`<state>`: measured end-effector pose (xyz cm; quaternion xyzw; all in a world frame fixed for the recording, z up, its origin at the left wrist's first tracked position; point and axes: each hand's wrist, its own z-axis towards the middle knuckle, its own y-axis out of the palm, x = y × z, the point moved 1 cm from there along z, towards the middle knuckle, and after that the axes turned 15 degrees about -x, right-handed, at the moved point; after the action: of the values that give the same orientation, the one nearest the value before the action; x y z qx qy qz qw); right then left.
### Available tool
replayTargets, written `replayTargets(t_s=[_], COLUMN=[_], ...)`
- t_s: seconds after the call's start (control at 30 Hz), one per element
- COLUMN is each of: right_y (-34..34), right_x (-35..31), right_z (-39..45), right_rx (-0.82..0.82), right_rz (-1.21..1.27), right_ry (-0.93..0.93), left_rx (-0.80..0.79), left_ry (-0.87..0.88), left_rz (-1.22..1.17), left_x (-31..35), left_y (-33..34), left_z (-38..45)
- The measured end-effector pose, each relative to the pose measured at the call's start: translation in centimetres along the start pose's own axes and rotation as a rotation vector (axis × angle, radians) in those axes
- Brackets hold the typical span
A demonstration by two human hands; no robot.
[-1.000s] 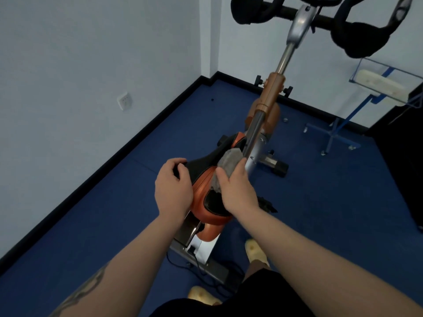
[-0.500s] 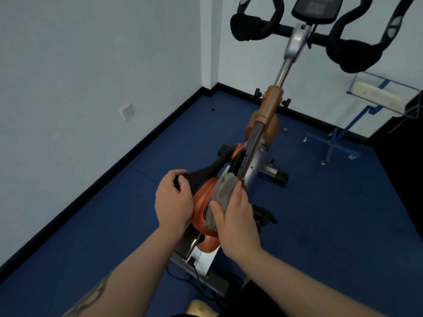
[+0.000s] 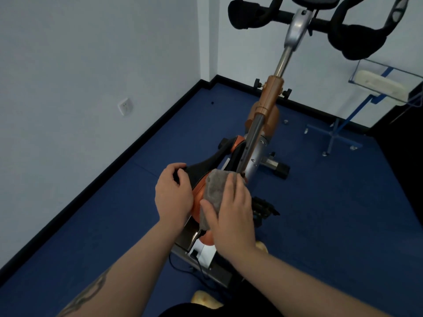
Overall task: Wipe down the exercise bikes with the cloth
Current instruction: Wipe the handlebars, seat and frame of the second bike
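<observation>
Pressing grey cloth (image 3: pixel 214 191) against orange body of exercise bike (image 3: pixel 270 97) with right hand (image 3: pixel 233 216), just below dark slanted frame tube (image 3: pixel 253 143); right fingers (image 3: pixel 234 186) lying spread and nearly straight over cloth, thumb alongside its lower edge. Gripping rear of black saddle (image 3: pixel 206 165) with left hand (image 3: pixel 174 197), fingers curled round saddle edge. Standing on blue floor (image 3: pixel 343 225) close to bike, near white wall (image 3: pixel 80 88) carrying socket (image 3: pixel 125 106). Showing black handlebars (image 3: pixel 354 44) at top, blue-framed stand (image 3: pixel 338 131) well apart at right.
</observation>
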<state>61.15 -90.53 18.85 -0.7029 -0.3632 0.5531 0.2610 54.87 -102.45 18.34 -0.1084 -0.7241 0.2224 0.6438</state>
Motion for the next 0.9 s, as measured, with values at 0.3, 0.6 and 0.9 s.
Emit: replayTargets(t_s=[0.3, 0.6, 0.9], right_y=[-1.0, -2.7, -6.7], right_x=[0.6, 0.9, 3.1], right_z=[0.5, 9.0, 13.2], right_rx=[-0.101, -0.07, -0.006], right_rz=[0.22, 0.421, -0.078], right_ry=[0.119, 0.278, -0.174], left_rx=[0.014, 0.032, 0.066], left_ry=[-0.01, -0.01, -0.098], left_rz=[-0.015, -0.008, -0.057], left_x=[-0.1, -0.4, -0.5], left_y=[0.1, 0.2, 0.3], left_z=[0.0, 0.0, 0.0])
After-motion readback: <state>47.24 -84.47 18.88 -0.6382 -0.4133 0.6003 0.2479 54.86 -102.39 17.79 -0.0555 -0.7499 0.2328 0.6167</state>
